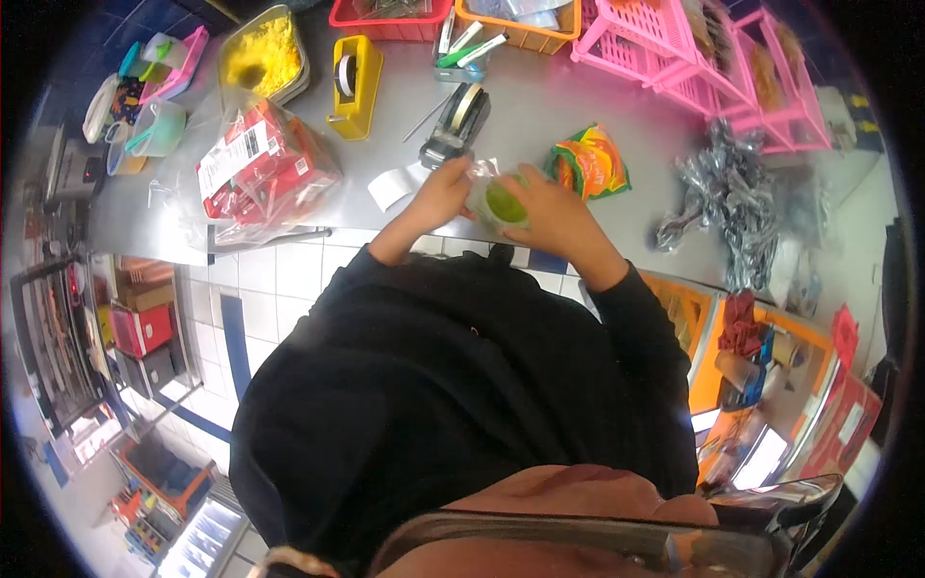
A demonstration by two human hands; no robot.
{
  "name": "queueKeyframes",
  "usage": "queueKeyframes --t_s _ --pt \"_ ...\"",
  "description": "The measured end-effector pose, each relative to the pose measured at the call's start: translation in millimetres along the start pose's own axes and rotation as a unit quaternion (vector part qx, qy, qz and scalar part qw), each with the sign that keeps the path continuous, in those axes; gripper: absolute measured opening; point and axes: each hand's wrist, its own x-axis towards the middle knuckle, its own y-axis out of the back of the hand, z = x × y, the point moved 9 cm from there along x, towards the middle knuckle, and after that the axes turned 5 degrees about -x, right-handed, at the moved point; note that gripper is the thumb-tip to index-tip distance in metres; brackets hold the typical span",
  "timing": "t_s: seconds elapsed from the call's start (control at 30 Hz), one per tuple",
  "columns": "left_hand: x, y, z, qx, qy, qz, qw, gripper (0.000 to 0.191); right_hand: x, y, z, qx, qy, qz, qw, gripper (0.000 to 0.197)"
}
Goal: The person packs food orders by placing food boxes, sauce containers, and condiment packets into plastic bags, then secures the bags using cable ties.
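Between my two hands is a small clear plastic bag with green contents (pixel 506 204), held above the near edge of the metal table (pixel 347 195). My left hand (pixel 442 193) pinches the bag's upper left end. My right hand (pixel 549 209) grips the green-filled part from the right. Just beyond my left hand stands a black tape dispenser (pixel 462 119), with a white paper strip (pixel 396 189) beside it. An orange and green packet (pixel 592 162) lies right behind my right hand.
At the left lies a plastic bag of red packets (pixel 267 170), near a yellow tape dispenser (pixel 361 87) and a metal tray of yellow food (pixel 267 58). Red (pixel 390 27) and orange (pixel 524 30) baskets line the back. Pink racks (pixel 672 54) and wrapped black plastic cutlery (pixel 741 195) occupy the right.
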Motion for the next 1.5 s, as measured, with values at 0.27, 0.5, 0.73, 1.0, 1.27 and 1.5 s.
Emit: queueKeyframes --t_s 0.27,0.5,0.73,1.0,1.27,1.5 --pt "-3 6 44 0.099 -0.127 0.167 0.973 0.008 -6 44 35 0.144 0.233 0.054 0.96 0.019" --pt "-4 -13 92 0.148 -0.201 0.071 0.966 0.011 -8 104 15 0.084 0.305 0.06 0.947 0.012" --pt "-34 -75 174 0.207 -0.415 -0.053 0.884 0.021 -1 134 -4 0.258 0.199 0.229 0.918 0.022" --pt "-60 -52 219 0.235 -0.544 0.074 0.802 0.039 21 129 -4 0.507 0.119 0.164 0.838 0.012" --pt "-11 -54 193 0.233 -0.486 0.002 0.842 0.033 -2 165 -30 0.57 0.115 0.156 0.799 0.008" --pt "-19 -74 188 0.401 -0.467 -0.093 0.782 0.038 -50 192 -33 -0.07 0.158 0.241 0.955 0.014"
